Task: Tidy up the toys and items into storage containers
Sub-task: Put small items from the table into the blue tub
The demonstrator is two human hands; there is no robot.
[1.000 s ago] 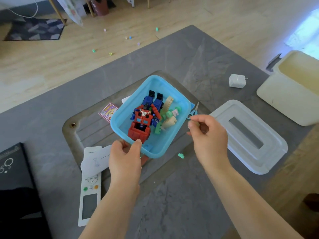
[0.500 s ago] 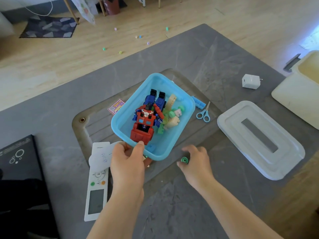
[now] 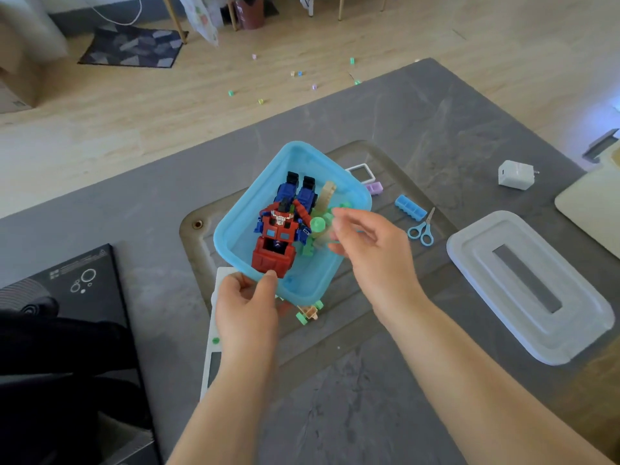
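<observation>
Here the left hand [image 3: 246, 310] grips the near rim of the blue bin [image 3: 352, 193], while the right hand [image 3: 365, 243] hovers over it, fingers loosely spread, holding nothing.

Both forearms are bare, with no sleeves, rings or watch visible.

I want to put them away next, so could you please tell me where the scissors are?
The blue scissors lie on the grey table, right of the blue bin, beside a blue brick.
</observation>
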